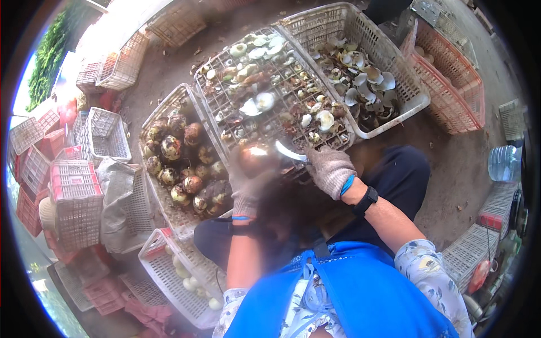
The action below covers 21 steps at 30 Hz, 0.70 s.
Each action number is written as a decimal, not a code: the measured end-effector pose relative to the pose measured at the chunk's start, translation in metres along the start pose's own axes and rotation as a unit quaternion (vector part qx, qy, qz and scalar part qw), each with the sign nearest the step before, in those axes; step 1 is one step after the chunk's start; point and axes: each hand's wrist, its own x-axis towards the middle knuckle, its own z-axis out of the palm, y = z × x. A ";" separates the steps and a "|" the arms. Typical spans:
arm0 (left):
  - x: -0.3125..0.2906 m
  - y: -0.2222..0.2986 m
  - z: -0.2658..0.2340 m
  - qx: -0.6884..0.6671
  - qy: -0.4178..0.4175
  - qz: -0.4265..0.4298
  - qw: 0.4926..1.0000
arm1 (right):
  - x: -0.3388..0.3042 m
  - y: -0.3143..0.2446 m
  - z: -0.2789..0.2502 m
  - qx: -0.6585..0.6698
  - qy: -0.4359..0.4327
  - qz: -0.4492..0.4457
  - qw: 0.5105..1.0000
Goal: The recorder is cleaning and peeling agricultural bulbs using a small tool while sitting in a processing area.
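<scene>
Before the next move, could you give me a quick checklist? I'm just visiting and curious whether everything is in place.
1. Left hand has a grip on the brown bulb: ok.
2. Right hand holds the knife with the curved blade: ok.
3. Both hands are covered by knit gloves: ok.
4. Blade well away from the left fingers: cannot tell; that hand is blurred.
5. More brown-skinned bulbs at hand: ok, in the crate on the left.
6. Grid rack free of scraps: not ok; pale pieces lie across it.
</scene>
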 end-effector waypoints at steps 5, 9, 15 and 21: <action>-0.012 -0.010 0.008 0.100 0.021 0.014 0.995 | -0.010 -0.006 0.004 0.178 -0.026 0.022 0.983; -0.008 -0.003 0.009 0.139 0.020 0.022 0.990 | -0.014 -0.024 -0.004 0.227 -0.065 -0.002 0.972; -0.003 -0.001 0.008 0.167 0.014 -0.021 0.986 | -0.012 -0.035 -0.016 0.234 -0.138 0.007 0.962; 0.001 0.009 0.007 0.163 0.001 -0.033 0.986 | -0.011 -0.036 -0.018 0.256 -0.120 0.006 0.959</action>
